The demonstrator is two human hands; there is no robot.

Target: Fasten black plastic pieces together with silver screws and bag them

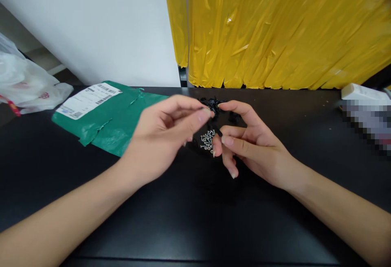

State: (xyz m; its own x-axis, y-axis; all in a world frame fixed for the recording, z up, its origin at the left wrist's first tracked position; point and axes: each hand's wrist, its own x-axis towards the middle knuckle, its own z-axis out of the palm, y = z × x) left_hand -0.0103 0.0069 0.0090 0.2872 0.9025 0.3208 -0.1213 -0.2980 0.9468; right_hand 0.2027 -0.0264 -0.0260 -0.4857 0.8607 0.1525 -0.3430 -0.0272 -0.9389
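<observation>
My left hand [161, 136] is closed in a pinch above the table, thumb tip against index finger. A sliver of something dark shows by its fingertips, too small to name. Facing it, my right hand [253, 141] has its index finger raised and its thumb bent in against the other fingers. A small black piece [218, 131] shows at those fingers; its kind is unclear. Behind and between the hands lie a pile of small silver screws [207, 137] and a heap of small black parts [210, 103], both partly covered by fingers.
A green mailing bag [104, 124] with a white label lies left on the black table [171, 222]. Farther left sits a white plastic bag [27, 79]. A white box [363, 94], partly blurred out, stands at the right. Yellow plastic sheeting [269, 31] hangs behind the table.
</observation>
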